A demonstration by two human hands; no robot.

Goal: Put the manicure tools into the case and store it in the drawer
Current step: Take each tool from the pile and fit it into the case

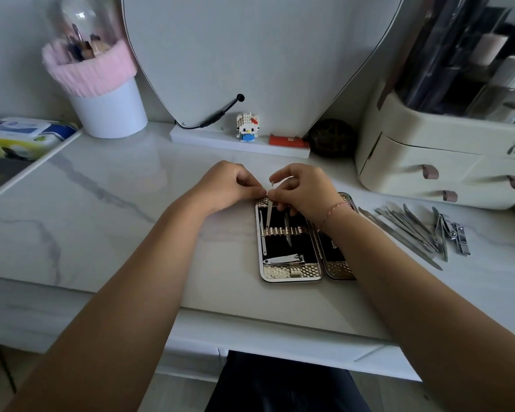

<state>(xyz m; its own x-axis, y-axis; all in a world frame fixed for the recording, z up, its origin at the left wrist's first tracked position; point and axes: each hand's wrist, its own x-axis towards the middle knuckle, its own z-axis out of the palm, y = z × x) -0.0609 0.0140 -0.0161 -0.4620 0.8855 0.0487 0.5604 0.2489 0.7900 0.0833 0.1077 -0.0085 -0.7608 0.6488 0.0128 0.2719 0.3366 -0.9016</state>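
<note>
An open manicure case (292, 273) with a gold rim and black lining lies on the marble tabletop. A nail clipper (284, 259) and a few thin tools sit inside it under a gold strap. My right hand (305, 190) pinches a slim metal tool (270, 209) whose lower end passes into the strap. My left hand (228, 185) pinches at the case's top edge, beside that tool. To the right of the case lies a loose pile of metal manicure tools (414, 227), with clippers (455, 231) at its right end.
A cream drawer organiser (434, 162) with small handles stands at the back right. A heart-shaped mirror (250, 55) on a white base stands behind, with a small toy figure (246, 126) and a red item. A white cup with pink trim (101, 84) is back left.
</note>
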